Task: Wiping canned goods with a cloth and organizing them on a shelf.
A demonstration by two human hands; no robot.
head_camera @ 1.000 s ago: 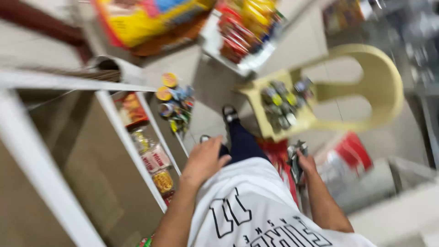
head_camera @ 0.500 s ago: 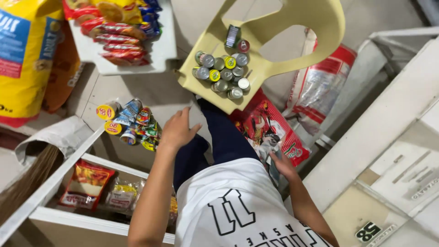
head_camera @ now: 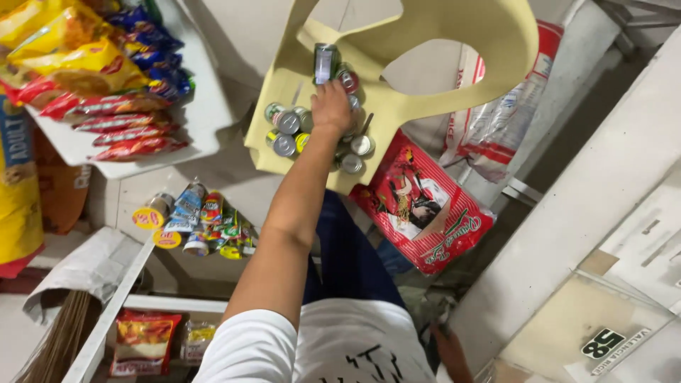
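My left hand (head_camera: 332, 106) reaches out over a cluster of small tin cans (head_camera: 286, 122) lying on the seat of a pale yellow plastic chair (head_camera: 454, 42). Its fingers curl down among the cans, right below a dark can (head_camera: 325, 62) at the top of the cluster. Whether they grip a can is hidden by the back of the hand. My right hand (head_camera: 452, 354) hangs low by my hip at the bottom edge. Only part of it shows, and its fingers are hidden.
A red printed sack (head_camera: 425, 213) leans beside the chair, with a clear-and-red sack (head_camera: 489, 135) behind it. A white shelf (head_camera: 206, 113) at upper left holds snack packets. More cans and sachets (head_camera: 195, 220) lie on the floor, and a white wire rack (head_camera: 120, 298) holds packets below.
My left hand has moved from beside my leg forward onto the cans on the chair. The view has shifted closer to the chair. My right hand has dropped lower.
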